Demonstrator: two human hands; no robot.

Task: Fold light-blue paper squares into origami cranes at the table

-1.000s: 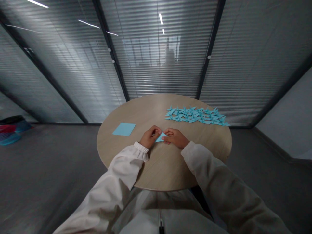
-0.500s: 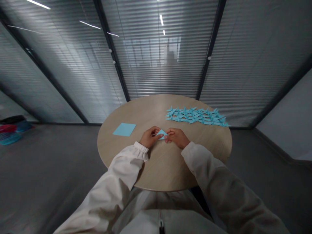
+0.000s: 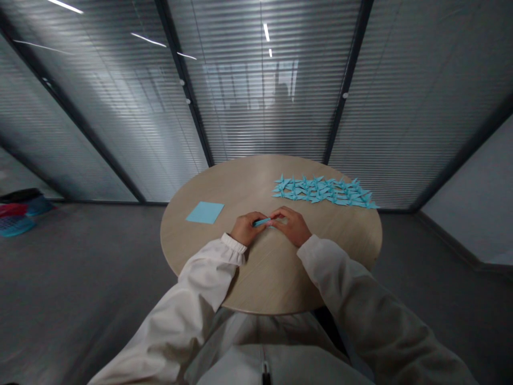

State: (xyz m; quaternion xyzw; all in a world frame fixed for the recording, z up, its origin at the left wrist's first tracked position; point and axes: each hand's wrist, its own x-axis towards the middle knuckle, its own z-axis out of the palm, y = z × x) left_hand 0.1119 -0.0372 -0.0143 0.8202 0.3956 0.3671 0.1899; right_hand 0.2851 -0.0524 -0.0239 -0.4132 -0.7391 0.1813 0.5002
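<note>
A small folded piece of blue paper (image 3: 261, 222) is held between my two hands over the near middle of the table, and only a narrow strip of it shows. My left hand (image 3: 245, 229) pinches its left end between thumb and fingers. On the other end, my right hand (image 3: 292, 226) has its thumb and fingertips closed, hiding that part. To the left lies a flat blue paper sheet (image 3: 205, 212). Several folded blue paper cranes (image 3: 320, 190) sit packed in rows at the back right.
The round wooden table (image 3: 272, 283) stands in front of a glass wall with blinds (image 3: 264, 128). On the floor at far left are a blue basket with a red rim (image 3: 16, 220) and a dark-topped bin (image 3: 30, 199).
The paper between my hands showed as a small triangle and now shows as a thin strip. My right fingertips have moved slightly left, closer to my left hand.
</note>
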